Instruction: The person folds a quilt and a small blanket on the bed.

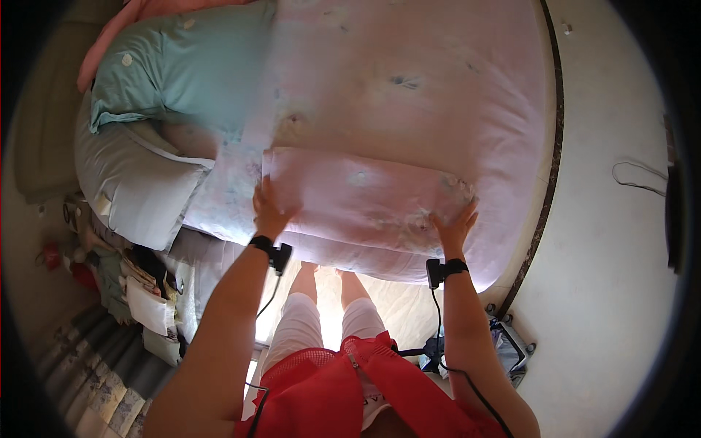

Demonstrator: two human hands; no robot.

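A folded pink cloth (358, 193) with a faint floral print, like a folded bed sheet or quilt cover, lies as a long flat bundle along the near side of the bed. My left hand (271, 210) rests at its left end, thumb and fingers spread over the edge. At the opposite end, my right hand (455, 223) touches the near right corner, its fingers also apart. Neither hand visibly grips the fabric. Beneath the bundle spreads a pale pink floral bed sheet (409, 95) covering the mattress.
A green pillow (171, 69) and a grey pillow (131, 186) lie on the bed's left side. Clothes (146, 296) are piled at the lower left. A wheeled frame (520, 350) stands on the floor at right, and a thin cable (635, 175) hangs farther right.
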